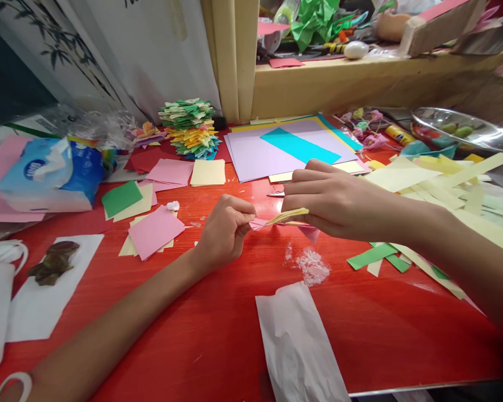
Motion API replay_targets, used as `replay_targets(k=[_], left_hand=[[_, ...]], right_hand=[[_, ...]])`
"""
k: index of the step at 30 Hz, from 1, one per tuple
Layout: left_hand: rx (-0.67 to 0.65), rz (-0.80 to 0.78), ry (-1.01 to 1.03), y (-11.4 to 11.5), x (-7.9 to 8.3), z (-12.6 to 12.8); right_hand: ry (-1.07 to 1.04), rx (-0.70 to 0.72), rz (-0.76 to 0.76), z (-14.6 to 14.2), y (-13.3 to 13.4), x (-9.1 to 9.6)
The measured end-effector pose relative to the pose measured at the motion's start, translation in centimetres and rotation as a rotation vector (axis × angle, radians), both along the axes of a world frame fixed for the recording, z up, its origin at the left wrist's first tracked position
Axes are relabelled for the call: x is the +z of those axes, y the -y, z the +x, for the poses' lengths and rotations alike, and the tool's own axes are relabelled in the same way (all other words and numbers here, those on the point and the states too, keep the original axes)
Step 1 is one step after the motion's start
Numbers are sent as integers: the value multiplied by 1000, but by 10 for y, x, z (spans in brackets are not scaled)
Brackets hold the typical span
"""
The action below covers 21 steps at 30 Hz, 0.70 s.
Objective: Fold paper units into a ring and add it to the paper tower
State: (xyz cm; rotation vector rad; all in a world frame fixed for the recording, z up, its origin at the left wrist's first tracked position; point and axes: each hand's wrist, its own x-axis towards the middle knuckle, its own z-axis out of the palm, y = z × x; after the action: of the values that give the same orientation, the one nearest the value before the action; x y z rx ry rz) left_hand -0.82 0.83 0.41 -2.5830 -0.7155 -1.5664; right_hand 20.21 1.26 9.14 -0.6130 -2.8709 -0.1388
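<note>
Above the middle of the red table, my left hand (228,229) pinches the pink end of a small folded paper piece (287,216), pink with a pale yellow layer. My right hand (324,195) holds the other end, its fingers curled over it and partly hiding it. A pink pointed flap hangs below the right fingers. Behind the right hand shows the tip of a metal blade, perhaps scissors (275,194). Under the hands, a whitish dried smear (312,266) marks the tabletop.
Left lie pink paper squares (157,231), a green square (121,199) and a tissue pack (52,176). Behind stand a stack of folded papers (191,128) and lilac sheets (251,151). Yellow strips (464,190) and a metal bowl (469,128) are right; white paper (299,346) lies in front.
</note>
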Motion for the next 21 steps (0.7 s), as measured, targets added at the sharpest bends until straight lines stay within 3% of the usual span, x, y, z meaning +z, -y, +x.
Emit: replay_targets(k=[8, 15, 21], left_hand=[[-8, -18, 19, 0, -1, 0], [30, -59, 6, 1, 1, 1], [-14, -35, 4, 0, -1, 0]], right_hand=[[22, -38, 114, -1, 6, 0], [36, -32, 154, -3, 8, 1], [37, -41, 149, -3, 9, 1]])
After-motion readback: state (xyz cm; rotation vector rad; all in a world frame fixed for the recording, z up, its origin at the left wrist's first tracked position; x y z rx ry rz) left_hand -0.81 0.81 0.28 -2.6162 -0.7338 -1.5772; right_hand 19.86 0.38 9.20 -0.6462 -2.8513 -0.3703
